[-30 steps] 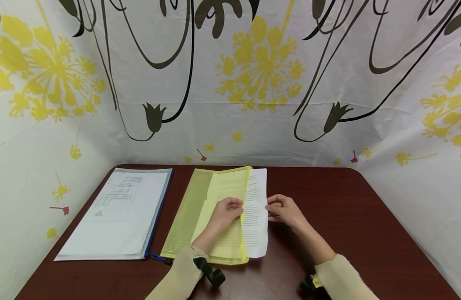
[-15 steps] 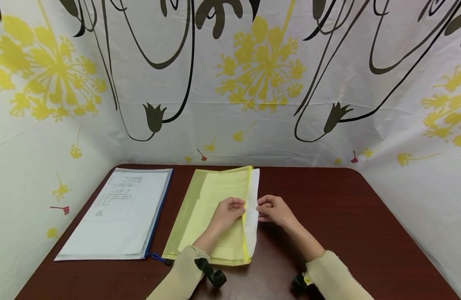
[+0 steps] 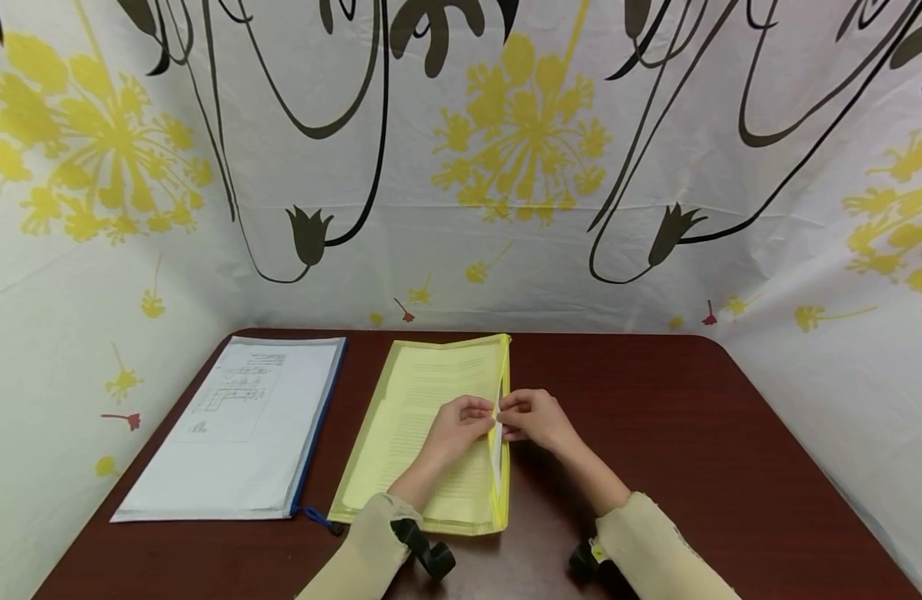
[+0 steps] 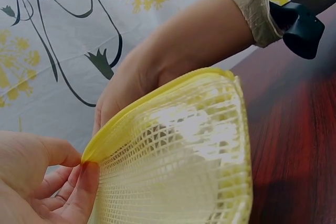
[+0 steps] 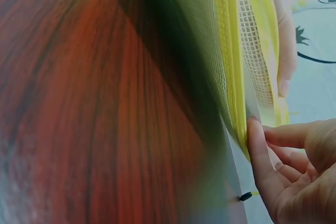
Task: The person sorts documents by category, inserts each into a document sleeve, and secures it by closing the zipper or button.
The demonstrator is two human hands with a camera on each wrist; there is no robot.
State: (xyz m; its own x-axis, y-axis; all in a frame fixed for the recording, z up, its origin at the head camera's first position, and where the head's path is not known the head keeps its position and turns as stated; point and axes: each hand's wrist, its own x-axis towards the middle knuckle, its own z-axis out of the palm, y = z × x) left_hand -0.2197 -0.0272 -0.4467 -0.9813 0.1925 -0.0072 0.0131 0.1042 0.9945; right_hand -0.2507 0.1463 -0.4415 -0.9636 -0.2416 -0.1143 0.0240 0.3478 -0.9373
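A see-through yellow mesh zip pouch [image 3: 423, 367] lies in front of me with printed sheets inside it. My left hand [image 3: 453, 429] pinches the zip edge of its top layer and lifts it, as the left wrist view shows at the yellow zipper [image 4: 152, 95]. At the opening on the right side, my right hand [image 3: 538, 419] pinches the edge of the white paper [image 5: 253, 95] between thumb and fingers. Only a thin strip of that paper shows outside the yellow mesh in the head view. The zipper stands apart along the right side.
To the left lies a blue-edged clear folder [image 3: 228, 433] with a drawing sheet in it and a blue cord [image 3: 314, 515] at its corner. The dark red-brown table [image 3: 686, 450] reaches a patterned cloth [image 3: 431, 167] behind and at the sides.
The right hand has moved left with the paper, which has slid almost fully into the yellow pouch. My left hand stays on the pouch's edge.
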